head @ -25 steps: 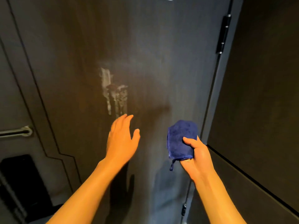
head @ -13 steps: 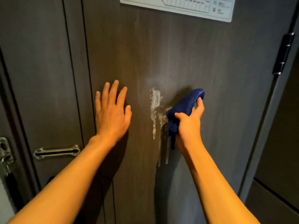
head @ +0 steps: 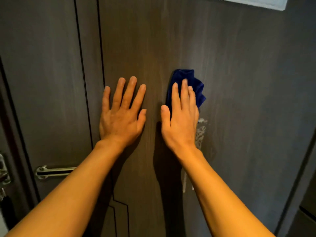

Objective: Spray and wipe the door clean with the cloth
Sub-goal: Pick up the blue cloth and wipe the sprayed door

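A dark wood-grain door [head: 239, 65] fills the view. My right hand [head: 180, 120] lies flat on it and presses a dark blue cloth [head: 196, 86] against the surface; the cloth sticks out above and to the right of my fingers. White foam streaks [head: 201, 132] run down the door just right of my right wrist, with thin drips lower down. My left hand [head: 122, 110] rests flat on the door with fingers spread, holding nothing, a short gap left of the right hand. No spray bottle is in view.
A metal door guard bar [head: 54, 171] is fixed at the lower left, with a latch plate [head: 4, 170] at the left edge. A white notice sheet [head: 256, 2] hangs at the top right. The door frame [head: 301, 168] runs down the right side.
My right hand went from gripping the cloth beside the foam to pressing it flat over the foam's top. The upper streak is now covered or wiped. The left hand stayed flat on the door.
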